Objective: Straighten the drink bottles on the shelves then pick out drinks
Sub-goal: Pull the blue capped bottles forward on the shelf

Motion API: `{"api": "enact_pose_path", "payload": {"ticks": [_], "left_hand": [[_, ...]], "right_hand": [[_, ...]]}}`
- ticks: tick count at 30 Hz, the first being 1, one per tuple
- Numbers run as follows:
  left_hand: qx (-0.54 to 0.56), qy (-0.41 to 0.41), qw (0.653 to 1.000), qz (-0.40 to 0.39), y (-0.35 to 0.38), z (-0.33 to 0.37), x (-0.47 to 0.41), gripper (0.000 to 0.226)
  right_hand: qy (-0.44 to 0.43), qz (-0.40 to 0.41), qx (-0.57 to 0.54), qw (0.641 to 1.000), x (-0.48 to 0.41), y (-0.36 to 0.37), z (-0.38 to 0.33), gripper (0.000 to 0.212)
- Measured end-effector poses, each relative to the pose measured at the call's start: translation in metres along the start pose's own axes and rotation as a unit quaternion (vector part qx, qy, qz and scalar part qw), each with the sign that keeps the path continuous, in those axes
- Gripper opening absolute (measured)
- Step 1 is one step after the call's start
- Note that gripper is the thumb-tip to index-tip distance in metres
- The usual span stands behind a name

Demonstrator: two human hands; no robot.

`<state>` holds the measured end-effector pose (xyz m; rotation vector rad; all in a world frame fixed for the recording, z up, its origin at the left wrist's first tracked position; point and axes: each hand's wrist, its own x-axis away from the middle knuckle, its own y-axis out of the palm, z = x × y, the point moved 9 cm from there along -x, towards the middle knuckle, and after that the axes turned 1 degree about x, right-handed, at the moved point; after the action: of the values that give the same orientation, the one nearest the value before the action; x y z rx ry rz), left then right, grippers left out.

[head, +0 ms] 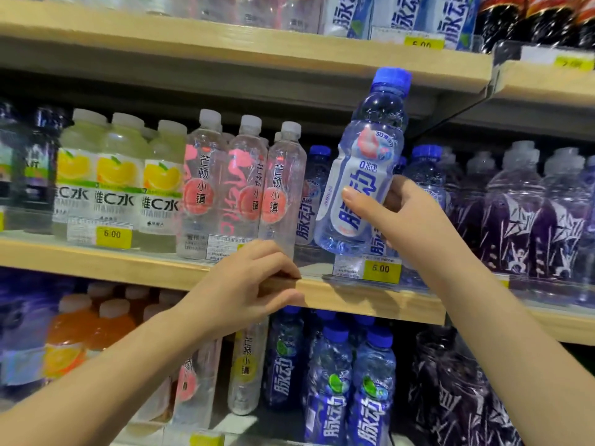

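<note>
Blue-capped drink bottle (362, 169), tilted and held clear of the middle shelf (370, 302), right of centre, in front of its matching row (317, 194). Right hand (409, 217) wraps the lower label, thumb across the front. Left hand (251, 284) grips the shelf lip, fingers curled over. Step judged: picking out. Next move: draw the bottle nearer, clearing the upper shelf (289, 56).

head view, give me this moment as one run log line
right hand: holds blue-capped bottle, tilted, lifted clear | left hand: grips middle shelf front edge | stage: likely picking out a drink
</note>
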<state>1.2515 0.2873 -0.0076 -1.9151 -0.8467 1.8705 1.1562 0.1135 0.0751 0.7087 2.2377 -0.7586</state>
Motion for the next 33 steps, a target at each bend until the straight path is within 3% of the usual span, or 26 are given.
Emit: {"api": "enact_pose_path", "payload": {"ticks": [3,15,25,33], "left_hand": [[0.002,0.000,1.000,0.002,0.000,0.000,0.000,0.026],[-0.006,-0.004,1.000,0.006,0.000,-0.001,0.002,0.026],[-0.016,-0.005,1.000,0.009,0.001,0.000,0.002,0.027],[-0.028,-0.007,1.000,0.006,0.000,0.002,0.002,0.028]], "right_hand": [[-0.012,0.008,0.001,1.000,-0.006,0.004,-0.005,0.040],[-0.064,0.007,0.146,0.987,-0.022,0.027,-0.007,0.039],[-0.091,-0.009,0.198,0.976,-0.023,0.042,0.001,0.073],[-0.071,0.029,0.296,0.952,-0.021,0.042,0.004,0.049]]}}
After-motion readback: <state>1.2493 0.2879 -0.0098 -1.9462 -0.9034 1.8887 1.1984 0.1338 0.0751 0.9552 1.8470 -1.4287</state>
